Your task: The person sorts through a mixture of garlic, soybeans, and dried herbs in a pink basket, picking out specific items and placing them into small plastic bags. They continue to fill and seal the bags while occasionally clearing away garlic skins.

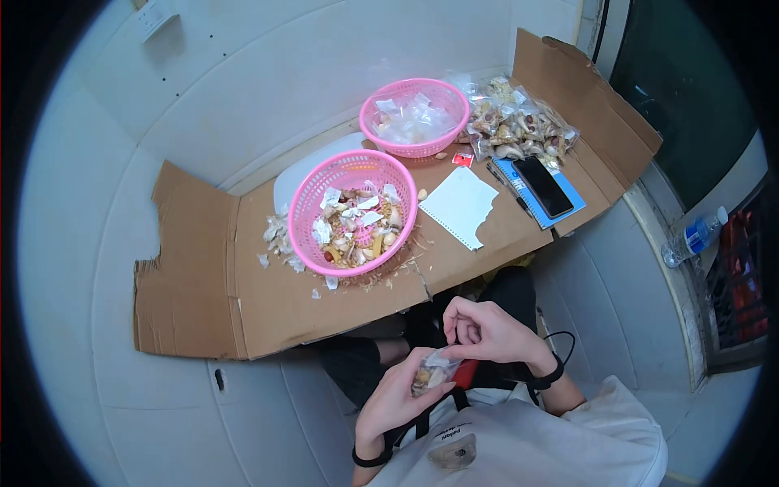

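My left hand (404, 393) is closed around a small clear plastic bag (434, 373) with pale and brown pieces inside, held low over my lap. At the top of the bag is my right hand (492, 331), its fingers curled and pinched together at the bag's upper edge. Beyond my hands, a pink basket (395, 169) on the cardboard holds mixed dried pieces and white paper scraps. Behind it, another pink basket (415, 152) contains clear plastic bags.
Filled bags (519, 126) are piled at the back right of the cardboard (324, 312). A black phone (542, 185) lies on a blue notebook (574, 199), beside a pen and torn white paper (459, 207). A water bottle (694, 237) is at the far right.
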{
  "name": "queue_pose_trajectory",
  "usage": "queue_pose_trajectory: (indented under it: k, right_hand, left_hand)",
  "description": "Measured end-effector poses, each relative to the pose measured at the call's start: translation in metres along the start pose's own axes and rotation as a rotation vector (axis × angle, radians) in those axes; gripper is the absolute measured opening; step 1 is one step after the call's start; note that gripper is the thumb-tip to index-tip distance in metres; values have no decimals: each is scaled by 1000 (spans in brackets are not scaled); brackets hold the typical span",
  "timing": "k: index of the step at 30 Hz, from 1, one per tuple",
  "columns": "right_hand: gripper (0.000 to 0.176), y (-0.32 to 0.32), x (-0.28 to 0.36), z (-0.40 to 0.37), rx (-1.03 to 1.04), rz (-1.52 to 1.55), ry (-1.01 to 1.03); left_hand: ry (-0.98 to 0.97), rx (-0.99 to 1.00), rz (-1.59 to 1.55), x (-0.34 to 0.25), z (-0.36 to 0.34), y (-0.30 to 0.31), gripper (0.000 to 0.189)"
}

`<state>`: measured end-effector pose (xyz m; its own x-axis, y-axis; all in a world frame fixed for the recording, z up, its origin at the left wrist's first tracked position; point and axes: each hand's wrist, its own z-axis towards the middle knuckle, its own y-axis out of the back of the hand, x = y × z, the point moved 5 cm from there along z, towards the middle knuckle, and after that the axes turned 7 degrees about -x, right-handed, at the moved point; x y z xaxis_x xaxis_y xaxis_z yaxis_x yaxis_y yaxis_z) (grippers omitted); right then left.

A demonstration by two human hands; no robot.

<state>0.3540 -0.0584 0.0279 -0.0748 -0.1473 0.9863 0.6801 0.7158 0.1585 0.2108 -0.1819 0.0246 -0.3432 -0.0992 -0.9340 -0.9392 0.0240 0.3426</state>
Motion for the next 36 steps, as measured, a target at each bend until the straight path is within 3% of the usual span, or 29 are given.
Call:
queue_pose_trajectory:
  k: [5, 11, 17, 28, 32, 36]
  right_hand:
    - [24, 3, -25, -2, 180, 33, -57]
    - [23, 27, -38, -8, 189, 121, -69]
    - [20, 62, -58, -26, 185, 317, -153]
    - [21, 105, -77, -60, 134, 599, -280]
    - [23, 105, -81, -65, 118, 681, -288]
    - [25, 101, -90, -68, 188, 844, -297]
  left_hand:
    - [-4, 54, 48, 1, 10, -10, 50]
    - [74, 87, 62, -10, 28, -28, 42]
    - [17, 89, -87, -14, 57, -68, 26]
    - [-53, 111, -114, -26, 91, -113, 20]
    - [39, 97, -133, -33, 90, -119, 23]
    - [-48, 51, -199, -32, 88, -126, 22]
